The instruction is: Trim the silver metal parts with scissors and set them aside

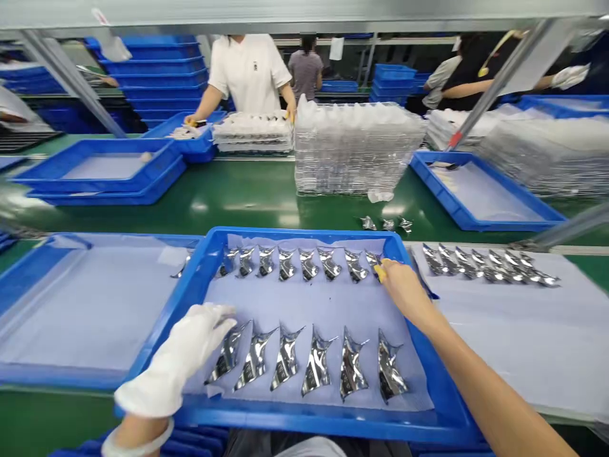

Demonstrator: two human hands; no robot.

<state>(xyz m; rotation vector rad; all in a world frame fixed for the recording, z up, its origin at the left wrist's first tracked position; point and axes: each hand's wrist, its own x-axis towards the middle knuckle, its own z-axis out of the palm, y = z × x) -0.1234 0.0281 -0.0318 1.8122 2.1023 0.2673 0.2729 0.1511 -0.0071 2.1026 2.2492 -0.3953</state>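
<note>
A blue tray (304,419) lined with white paper lies before me, holding two rows of shiny chrome parts with pointed ends. My left hand (197,336), in a white glove, is over the tray's left side. Its fingers are stretched out and apart, close to the leftmost chrome part of the front row (229,352), and hold nothing. At the right end of the back row, my right hand (397,279), with yellow finger covers, pinches a chrome part (372,258), partly hidden by the fingers.
Several chrome parts (469,261) lie on a papered surface (514,336) at right. Another blue tray (95,304) stands at left. Across the green bench (247,197) are stacked clear plastic trays (352,152), small wrapped-looking pieces (387,224) and co-workers. A metal bar (304,22) crosses overhead.
</note>
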